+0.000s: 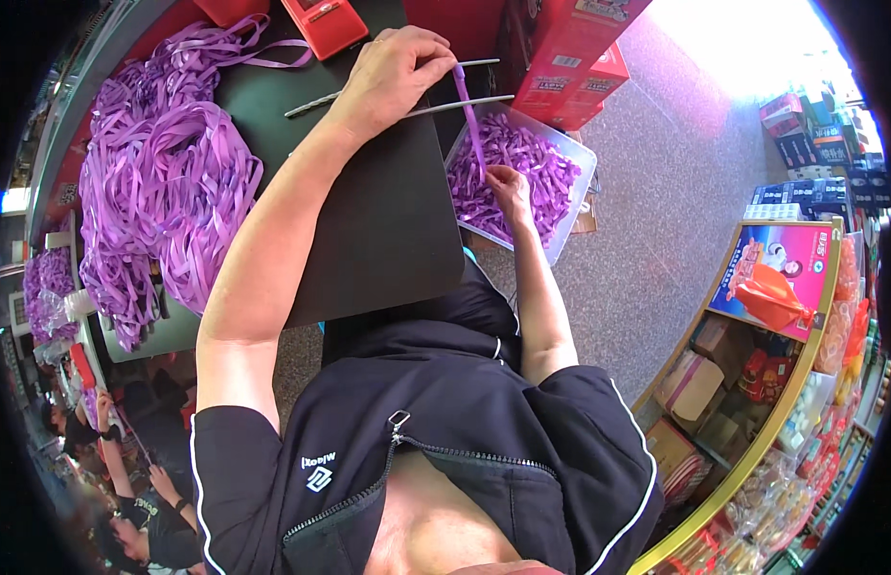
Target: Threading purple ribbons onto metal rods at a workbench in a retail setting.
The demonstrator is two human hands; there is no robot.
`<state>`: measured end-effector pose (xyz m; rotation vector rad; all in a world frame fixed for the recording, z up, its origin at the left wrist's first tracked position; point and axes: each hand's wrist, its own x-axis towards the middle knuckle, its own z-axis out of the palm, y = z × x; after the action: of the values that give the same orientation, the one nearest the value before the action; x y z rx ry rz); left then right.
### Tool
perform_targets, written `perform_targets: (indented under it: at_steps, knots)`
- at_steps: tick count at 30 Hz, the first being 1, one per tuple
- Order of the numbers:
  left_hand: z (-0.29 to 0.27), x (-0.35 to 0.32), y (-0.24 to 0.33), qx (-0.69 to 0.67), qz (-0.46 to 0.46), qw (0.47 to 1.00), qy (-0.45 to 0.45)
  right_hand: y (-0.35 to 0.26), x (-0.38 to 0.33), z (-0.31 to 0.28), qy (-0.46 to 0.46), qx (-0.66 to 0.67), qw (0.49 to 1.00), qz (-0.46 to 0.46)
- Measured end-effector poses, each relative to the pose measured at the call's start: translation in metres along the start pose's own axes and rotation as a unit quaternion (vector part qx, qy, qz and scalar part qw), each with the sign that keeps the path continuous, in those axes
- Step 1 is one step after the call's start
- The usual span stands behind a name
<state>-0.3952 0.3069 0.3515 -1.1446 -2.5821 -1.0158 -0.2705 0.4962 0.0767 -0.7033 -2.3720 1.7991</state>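
A narrow purple ribbon (471,123) runs taut between my two hands. Its far end is pinched in the fingers of my left hand (393,77), which is over the far edge of the dark table beside two thin metal rods (482,102). Lower down, my right hand (511,196) is closed on the ribbon's near end. Below that hand is a translucent plastic bin (582,158) full of short, folded purple ribbon pieces (551,184). A big heap of long looped purple ribbons (168,182) covers the table's left side.
The black tabletop (378,230) lies under my left forearm. Red cartons (565,67) are stacked behind the bin, and a red box (326,27) sits at the table's back. Speckled floor (637,201) reaches a display counter (742,374) at right. Other people (129,508) work at lower left.
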Motion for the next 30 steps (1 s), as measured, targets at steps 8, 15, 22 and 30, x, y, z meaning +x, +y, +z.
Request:
perform_targets:
  at_steps: [8,15,22,30]
  knots:
    - [0.002,0.0,-0.003,0.009,-0.002,1.0,-0.001,0.0,-0.02,0.014,0.061,-0.101,0.961,-0.251]
    - [0.003,0.003,-0.003,-0.003,0.002,1.0,-0.006,0.014,-0.043,0.015,0.082,-0.145,0.915,-0.368]
    - [0.004,0.005,-0.009,-0.005,0.001,1.0,-0.022,0.026,-0.07,0.007,0.04,0.008,0.97,-0.24]
    - [0.002,0.007,-0.014,-0.073,-0.028,0.994,-0.075,0.0,-0.157,-0.05,-0.053,-0.025,0.972,-0.228]
